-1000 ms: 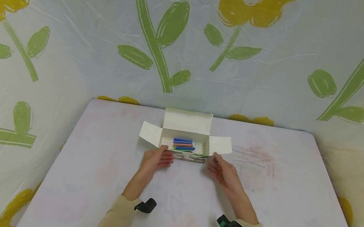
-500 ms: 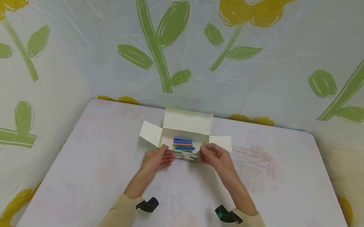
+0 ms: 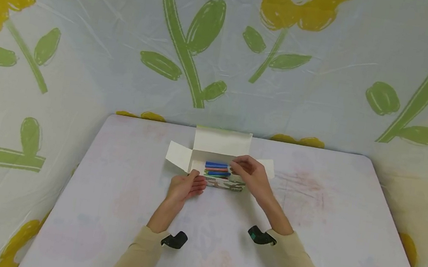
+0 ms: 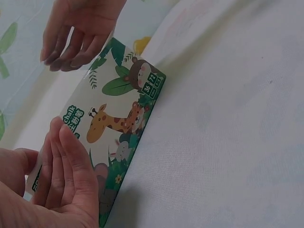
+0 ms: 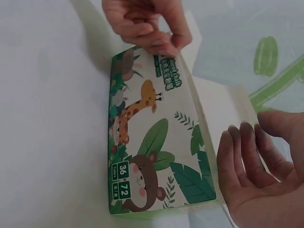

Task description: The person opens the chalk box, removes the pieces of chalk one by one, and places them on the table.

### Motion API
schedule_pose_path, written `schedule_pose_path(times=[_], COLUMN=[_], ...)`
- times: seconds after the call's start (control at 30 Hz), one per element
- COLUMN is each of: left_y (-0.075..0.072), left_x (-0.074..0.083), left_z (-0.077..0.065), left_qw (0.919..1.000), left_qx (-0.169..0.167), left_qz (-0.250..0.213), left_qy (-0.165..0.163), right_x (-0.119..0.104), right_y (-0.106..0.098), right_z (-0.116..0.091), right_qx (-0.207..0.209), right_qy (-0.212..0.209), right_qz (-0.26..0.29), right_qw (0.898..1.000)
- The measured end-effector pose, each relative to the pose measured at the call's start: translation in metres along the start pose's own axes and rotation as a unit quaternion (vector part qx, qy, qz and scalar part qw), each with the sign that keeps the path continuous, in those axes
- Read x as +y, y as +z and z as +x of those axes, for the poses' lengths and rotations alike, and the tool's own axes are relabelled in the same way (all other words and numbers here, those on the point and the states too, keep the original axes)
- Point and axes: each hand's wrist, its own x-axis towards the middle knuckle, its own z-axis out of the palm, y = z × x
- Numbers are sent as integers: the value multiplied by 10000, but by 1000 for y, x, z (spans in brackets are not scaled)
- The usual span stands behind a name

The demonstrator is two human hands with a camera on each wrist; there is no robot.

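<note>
An open cardboard chalk box (image 3: 227,184) stands on the table, its front printed with a giraffe, a bear and leaves. Several chalk sticks (image 3: 216,169), blue, red and green, lie inside at its middle. My left hand (image 3: 183,187) grips the front wall near the left corner, thumb at the rim and fingers along the printed outside. Over the right part of the opening hovers my right hand (image 3: 254,178), fingers loosely bent, with nothing visible between them. In the right wrist view that right hand (image 5: 261,166) is beside the box's rim.
The white lid flap (image 3: 223,142) stands up at the back of the box. A side flap (image 3: 179,156) spreads out to the left, and the right one is partly behind my right hand. A flowered cloth (image 3: 305,100) hangs behind the pale table (image 3: 330,241).
My right hand has left the box's front right corner, moving up and inward until it is over the opening. The left hand keeps its grip and the box stays in place.
</note>
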Motion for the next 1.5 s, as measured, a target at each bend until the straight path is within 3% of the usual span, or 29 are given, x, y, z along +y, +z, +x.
schedule_pose_path(times=[0.27,0.57,0.8,1.03,1.5], left_y=[1,0,1,1,2], left_x=[0,-1,0,0,-1], left_z=[0,0,0,-1,-2], left_qw=[10000,10000,10000,10000,9998], left_qx=[26,-24,1,14,-30], left_qz=[35,-5,-39,-31,-209], left_qy=[-11,54,60,-8,39], right_x=[7,15,21,18,-6], right_y=[13,27,33,37,38], right_z=[18,34,44,48,61], right_qx=[-161,-624,-887,-1211,-2623], right_qy=[-613,-1054,-1331,-1213,-1103], right_qz=[-850,-1604,-2647,-3017,-4147], right_qw=[9944,9794,9510,9379,8643])
